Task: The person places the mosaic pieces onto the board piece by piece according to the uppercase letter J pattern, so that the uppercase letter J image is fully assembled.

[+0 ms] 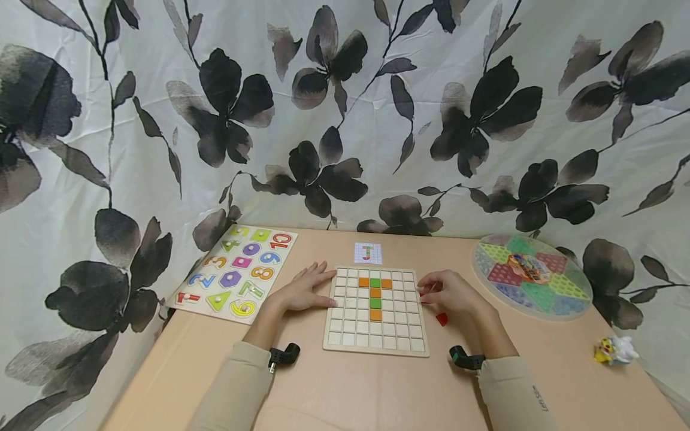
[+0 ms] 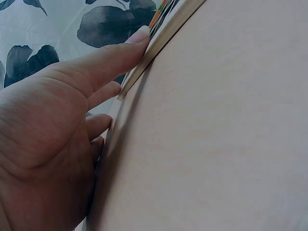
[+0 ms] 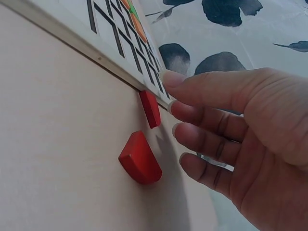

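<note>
A wooden grid board [image 1: 350, 341] lies on the table, with pale squares and several orange and green tiles [image 1: 375, 303] in a T-like shape. My left hand [image 1: 302, 290] rests at its left side, fingers extended and the thumb on the board's edge. At the opposite edge is my right hand [image 1: 450, 293], its fingers gently bent. In the right wrist view the thumb and fingertips are right at the board's rim, with no piece between them. Two red pieces lie below that hand: one red block [image 3: 140, 159] on the table, another red piece [image 3: 150, 108] against the board's side.
Behind the board lies a small card [image 1: 368, 252] with a coloured grid pattern. A number and shape board [image 1: 232, 275] is at left. A round clear container [image 1: 530, 275] with coloured sections stands at right, near a small toy figure [image 1: 614, 350]. A floral curtain [image 1: 399, 149] hangs behind.
</note>
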The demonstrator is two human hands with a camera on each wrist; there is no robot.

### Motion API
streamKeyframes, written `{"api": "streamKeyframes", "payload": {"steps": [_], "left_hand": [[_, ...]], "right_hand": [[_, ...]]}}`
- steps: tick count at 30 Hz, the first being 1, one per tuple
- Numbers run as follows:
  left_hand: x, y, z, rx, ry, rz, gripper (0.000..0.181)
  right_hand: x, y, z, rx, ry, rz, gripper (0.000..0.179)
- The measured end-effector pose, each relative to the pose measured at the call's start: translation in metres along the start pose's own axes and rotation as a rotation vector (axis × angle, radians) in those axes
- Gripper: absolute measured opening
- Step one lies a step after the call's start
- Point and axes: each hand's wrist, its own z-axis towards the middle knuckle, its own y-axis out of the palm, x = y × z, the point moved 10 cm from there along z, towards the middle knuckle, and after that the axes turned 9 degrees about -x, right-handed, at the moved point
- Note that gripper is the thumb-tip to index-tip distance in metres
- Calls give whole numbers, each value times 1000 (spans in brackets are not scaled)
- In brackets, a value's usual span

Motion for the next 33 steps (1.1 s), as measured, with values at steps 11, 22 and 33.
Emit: {"api": "streamKeyframes", "payload": {"steps": [11, 22, 33], "left_hand": [[0, 0, -1, -1, -4, -7, 87], [-1, 0, 1, -1, -4, -5, 87], [-1, 0, 2, -1, 0, -1, 88]], "right_hand": [[10, 2, 2, -14, 34, 1, 24], [14, 5, 1, -25, 74, 20, 21], [19, 7, 2, -27, 90, 22, 22]]}}
